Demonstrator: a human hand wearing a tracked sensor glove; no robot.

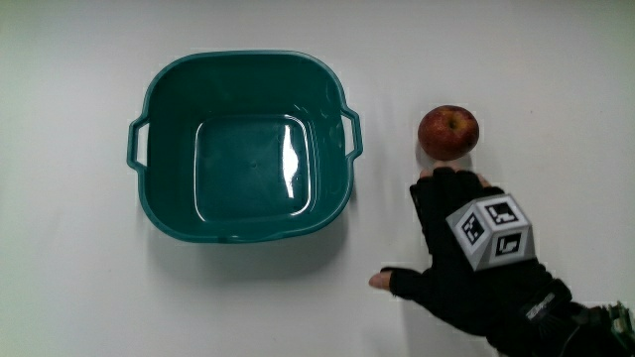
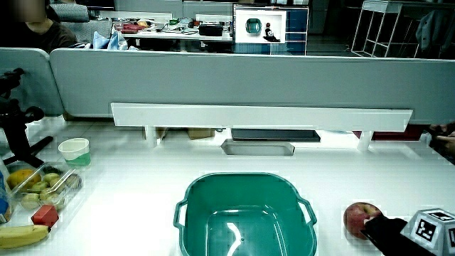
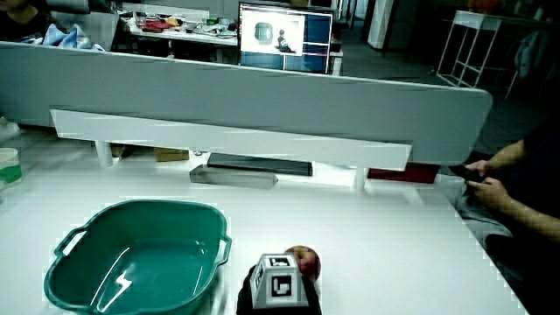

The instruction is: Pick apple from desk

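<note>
A red apple (image 1: 448,132) lies on the white table beside a teal basin (image 1: 171,129). The gloved hand (image 1: 466,238) rests flat on the table just nearer to the person than the apple. Its fingers (image 1: 446,186) stretch toward the apple and reach its near edge, while the thumb is spread out toward the basin. The hand is open and holds nothing. In both side views the apple (image 2: 361,217) (image 3: 306,260) peeks out past the hand (image 2: 394,235) (image 3: 278,297), whose cube (image 2: 430,227) (image 3: 280,280) sits on its back.
The basin (image 2: 242,179) (image 3: 131,207) has nothing in it. In a side view a white cup (image 2: 75,151), a clear box of fruit (image 2: 43,186) and a banana (image 2: 25,235) stand at the table's edge. A grey tray (image 2: 257,147) lies under the partition's white shelf (image 2: 263,115).
</note>
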